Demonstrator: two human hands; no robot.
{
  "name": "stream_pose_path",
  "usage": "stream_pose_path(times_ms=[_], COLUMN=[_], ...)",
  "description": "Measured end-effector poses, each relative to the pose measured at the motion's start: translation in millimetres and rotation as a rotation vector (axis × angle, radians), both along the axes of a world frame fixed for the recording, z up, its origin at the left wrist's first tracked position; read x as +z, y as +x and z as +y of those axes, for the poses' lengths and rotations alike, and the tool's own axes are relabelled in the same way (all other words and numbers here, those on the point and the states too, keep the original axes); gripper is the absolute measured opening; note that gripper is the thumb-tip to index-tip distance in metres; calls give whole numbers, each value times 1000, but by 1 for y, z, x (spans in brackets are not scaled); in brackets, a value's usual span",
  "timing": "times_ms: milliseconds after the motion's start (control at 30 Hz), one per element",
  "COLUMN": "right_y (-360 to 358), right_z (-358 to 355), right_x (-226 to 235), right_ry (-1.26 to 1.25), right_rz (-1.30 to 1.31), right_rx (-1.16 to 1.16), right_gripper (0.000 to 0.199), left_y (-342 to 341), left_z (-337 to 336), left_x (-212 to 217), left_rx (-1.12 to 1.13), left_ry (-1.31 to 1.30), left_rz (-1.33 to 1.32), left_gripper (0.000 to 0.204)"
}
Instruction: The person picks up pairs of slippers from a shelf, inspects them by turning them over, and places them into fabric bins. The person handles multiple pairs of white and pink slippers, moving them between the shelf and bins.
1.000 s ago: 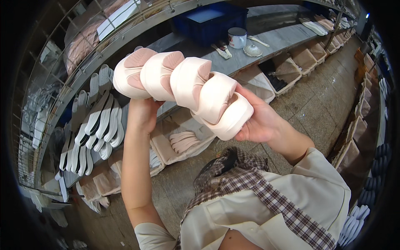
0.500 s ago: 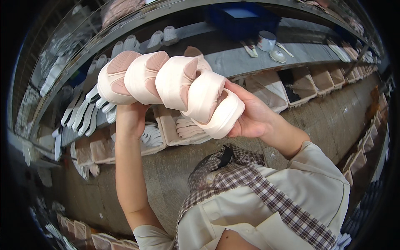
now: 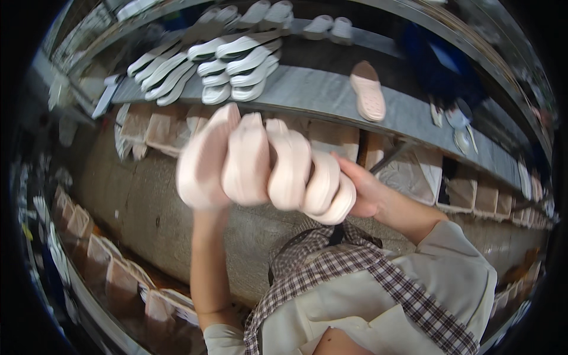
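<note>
A row of pale pink foam shoes [image 3: 247,171], nested one into another, is held up in front of my body, slightly smeared by motion. My right hand [image 3: 365,192] grips the right end of the row, its thumb along the top of the last shoe. Under the left end is my left hand [image 3: 211,214], supporting the largest shoe; its fingers are mostly hidden behind it. Beyond the row, a single pink shoe [image 3: 369,97] lies on the grey bench [image 3: 313,89], apart from both hands.
White soles [image 3: 165,74] and stacked white shoes [image 3: 245,68] crowd the bench's left side. A blue crate [image 3: 441,65], a metal mug [image 3: 460,115] and a brush [image 3: 472,139] are at the right. Lined bins [image 3: 423,177] stand beneath the bench; more bins [image 3: 112,266] line the lower left.
My view has swung left, so the bench items appear further right. The row of shoes has turned to show more of its sides. Both hands keep hold of it.
</note>
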State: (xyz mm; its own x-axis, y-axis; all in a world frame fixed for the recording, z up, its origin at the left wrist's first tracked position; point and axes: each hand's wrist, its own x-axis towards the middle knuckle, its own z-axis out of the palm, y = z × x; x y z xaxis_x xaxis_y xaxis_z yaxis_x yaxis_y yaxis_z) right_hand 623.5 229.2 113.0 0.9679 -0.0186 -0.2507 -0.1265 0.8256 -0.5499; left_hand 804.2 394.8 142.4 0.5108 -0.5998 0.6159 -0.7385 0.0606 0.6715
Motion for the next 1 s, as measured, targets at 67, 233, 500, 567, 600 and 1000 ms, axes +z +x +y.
stream_pose_path(times_ms=[67,233,500,567,600,1000], right_y=[14,39,80,91,96,116], right_z=[-10,-27,-45,-49,-52,-206], right_x=[-33,-135,-216,-229,-237,-404], right_ry=[145,155,77,-22,-51,-549], right_rz=[74,251,511,518,550,761], right_rx=[156,408,661,685,650,297], right_gripper=[45,54,63,58,58,51], left_y=[8,-27,-48,-50,-52,-22], left_z=[13,39,16,3,-3,-119], left_x=[-14,-87,-191,-202,-206,-337], left_rx=[15,196,226,273,288,155], left_ry=[-33,209,4,155,252,326], left_rz=[-359,863,948,736,623,494], left_gripper=[59,47,52,49,48,51])
